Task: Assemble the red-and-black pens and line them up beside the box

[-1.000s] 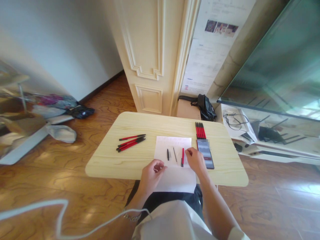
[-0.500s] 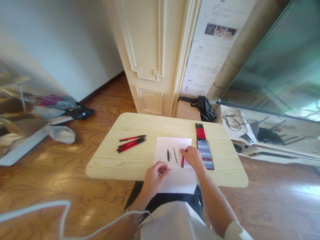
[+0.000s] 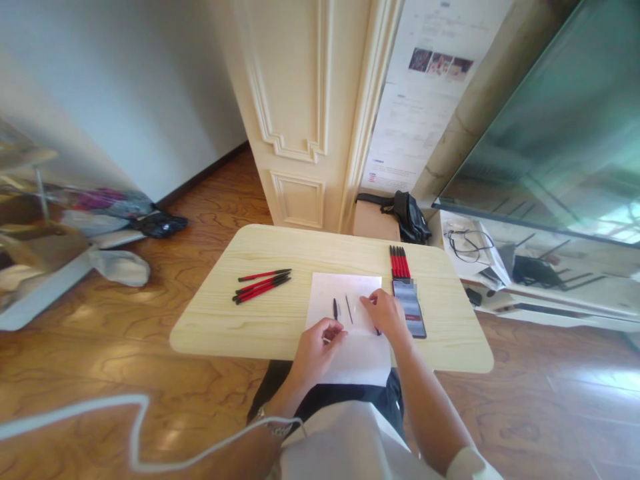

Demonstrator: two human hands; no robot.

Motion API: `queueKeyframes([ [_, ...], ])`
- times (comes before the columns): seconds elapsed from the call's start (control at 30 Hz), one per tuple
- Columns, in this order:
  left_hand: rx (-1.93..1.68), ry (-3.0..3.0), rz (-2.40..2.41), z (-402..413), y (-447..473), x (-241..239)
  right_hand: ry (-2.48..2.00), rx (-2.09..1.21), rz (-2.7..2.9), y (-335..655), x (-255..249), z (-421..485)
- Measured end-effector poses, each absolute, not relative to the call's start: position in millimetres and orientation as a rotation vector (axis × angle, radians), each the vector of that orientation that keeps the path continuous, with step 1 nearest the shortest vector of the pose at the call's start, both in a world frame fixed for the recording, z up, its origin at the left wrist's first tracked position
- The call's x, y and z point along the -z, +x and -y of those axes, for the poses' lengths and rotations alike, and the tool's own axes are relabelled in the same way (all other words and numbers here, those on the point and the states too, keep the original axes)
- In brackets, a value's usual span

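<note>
Fingers (image 3: 367,303) of right hand (image 3: 385,317) curled narrow over pen barrel (image 3: 379,331) (only its dark tip shows), centre frame on paper (image 3: 345,287). Refill (image 3: 349,309) just left of them, long axis up-frame. Left hand (image 3: 320,343) loosely curled, contents unclear.

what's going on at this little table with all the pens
A seated person works bare-handed over a sheet of paper on a small wooden table. The right hand is closed over a pen piece, only its dark end showing. The left hand is curled at the paper's near edge; what it holds is unclear. Loose pens lie to the left, a row of pens and a phone to the right.
</note>
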State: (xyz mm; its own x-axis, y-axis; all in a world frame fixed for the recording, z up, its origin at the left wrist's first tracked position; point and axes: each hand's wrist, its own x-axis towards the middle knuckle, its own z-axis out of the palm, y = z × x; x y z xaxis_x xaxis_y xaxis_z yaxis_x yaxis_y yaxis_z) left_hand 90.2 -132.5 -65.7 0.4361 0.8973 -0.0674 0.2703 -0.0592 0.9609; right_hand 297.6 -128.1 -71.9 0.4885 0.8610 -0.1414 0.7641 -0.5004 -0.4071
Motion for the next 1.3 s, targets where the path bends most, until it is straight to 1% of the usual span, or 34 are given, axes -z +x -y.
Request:
queueKeyframes([
  [0.13,-0.7,1.596,-1.047,133.2,94.8,67.3,-2.479,-0.481,1.398,293.9,78.3,124.7],
  [0.27,-0.693,1.592,-1.047,134.0,95.1,67.9,-2.438,-0.479,1.405,295.9,71.6,125.5],
  [0.33,-0.693,1.573,-1.037,134.2,95.3,66.9,-2.284,-0.552,1.382,293.9,63.7,129.2],
  [0.5,-0.73,1.471,-0.949,133.2,100.5,64.4,-1.669,-0.906,1.338,270.5,48.1,143.2],
  [0.6,-0.754,1.428,-0.914,131.6,103.4,66.6,-1.539,-1.002,1.323,260.1,48.3,145.2],
  [0.67,-0.784,1.399,-0.91,130.7,102.9,69.7,-1.572,-0.942,1.298,262.7,52.3,141.9],
  [0.73,-0.805,1.342,-0.898,130.1,100.7,73.4,-1.663,-0.781,1.316,271.0,58.8,137.0],
  [0.83,-0.816,1.242,-0.882,129.4,96.7,78.8,-1.812,-0.603,1.483,283.8,71.8,131.4],
  [1.03,-0.823,1.206,-0.876,128.5,94.2,83.3,-1.94,-0.577,1.693,286.8,90.6,127.9],
  [1.2,-0.821,1.245,-0.911,127.6,95.1,80.0,-1.98,-0.545,1.741,284.5,84.8,126.8],
  [1.3,-0.808,1.282,-0.924,127.0,95.1,77.4,-1.945,-0.579,1.67,283.0,75.4,129.0],
])
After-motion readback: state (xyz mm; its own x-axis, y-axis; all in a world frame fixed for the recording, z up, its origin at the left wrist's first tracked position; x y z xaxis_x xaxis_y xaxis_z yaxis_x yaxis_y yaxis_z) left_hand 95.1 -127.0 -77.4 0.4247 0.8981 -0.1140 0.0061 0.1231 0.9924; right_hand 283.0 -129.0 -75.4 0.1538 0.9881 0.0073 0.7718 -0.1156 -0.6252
